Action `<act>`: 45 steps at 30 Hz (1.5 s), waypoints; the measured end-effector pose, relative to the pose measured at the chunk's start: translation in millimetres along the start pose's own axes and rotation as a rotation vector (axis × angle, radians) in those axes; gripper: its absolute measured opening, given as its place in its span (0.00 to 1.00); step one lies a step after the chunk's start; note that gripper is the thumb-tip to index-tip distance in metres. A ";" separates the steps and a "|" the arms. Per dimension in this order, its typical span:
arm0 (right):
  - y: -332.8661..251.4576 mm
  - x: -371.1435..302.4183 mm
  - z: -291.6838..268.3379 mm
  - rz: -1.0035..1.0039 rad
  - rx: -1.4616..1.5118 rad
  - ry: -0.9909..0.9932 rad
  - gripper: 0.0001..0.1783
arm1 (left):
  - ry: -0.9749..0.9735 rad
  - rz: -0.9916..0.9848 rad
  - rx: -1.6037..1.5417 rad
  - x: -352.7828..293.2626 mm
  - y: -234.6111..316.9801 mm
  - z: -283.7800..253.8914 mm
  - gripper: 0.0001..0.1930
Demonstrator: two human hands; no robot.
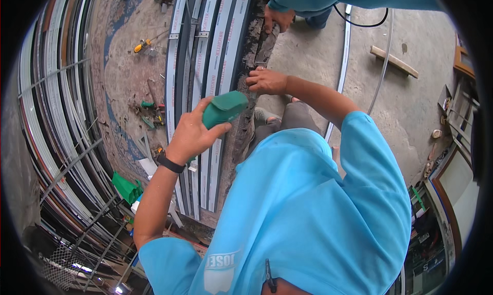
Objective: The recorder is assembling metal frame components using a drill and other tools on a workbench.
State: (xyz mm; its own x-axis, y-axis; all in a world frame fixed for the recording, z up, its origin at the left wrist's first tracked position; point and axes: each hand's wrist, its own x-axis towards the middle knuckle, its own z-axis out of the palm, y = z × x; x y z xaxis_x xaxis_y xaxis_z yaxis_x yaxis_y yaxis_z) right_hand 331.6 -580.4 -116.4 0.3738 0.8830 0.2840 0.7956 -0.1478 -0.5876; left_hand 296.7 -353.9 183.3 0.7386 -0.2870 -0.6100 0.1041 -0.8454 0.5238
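At 10 o'clock from centre, the left hand (191,135) curls round a green tool (224,109), in front of long white strips (229,43) on a desk (123,74). At 12 o'clock, the right hand (266,82), half curled, touches the desk's edge; I cannot tell whether it grips anything

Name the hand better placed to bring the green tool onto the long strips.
Probably the left hand: it grips the green tool, over the long strips. The right hand holds no visible tool and sits at the bench edge, right of the strips.
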 end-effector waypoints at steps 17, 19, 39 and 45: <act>-93.8 14.2 78.1 1.246 0.968 0.967 0.26 | 0.034 0.233 0.114 3.8 13.4 -8.7 0.34; -95.0 17.0 86.5 1.260 0.969 1.042 0.26 | 0.017 0.239 0.132 6.9 13.8 -7.2 0.34; -105.4 29.0 70.5 1.467 0.837 0.990 0.20 | 0.019 0.148 0.287 12.2 29.5 11.9 0.35; -105.8 31.1 73.3 1.450 0.801 1.008 0.20 | 0.074 0.133 0.229 0.9 18.0 24.6 0.33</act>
State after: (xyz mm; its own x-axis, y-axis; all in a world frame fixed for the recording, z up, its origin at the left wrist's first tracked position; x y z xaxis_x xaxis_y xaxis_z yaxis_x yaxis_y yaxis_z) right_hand 224.1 -504.6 -100.9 0.7704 -0.2879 -0.5689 -0.5816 0.0482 -0.8120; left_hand 282.9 -380.5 177.5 0.7832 -0.3757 -0.4955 -0.1443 -0.8849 0.4428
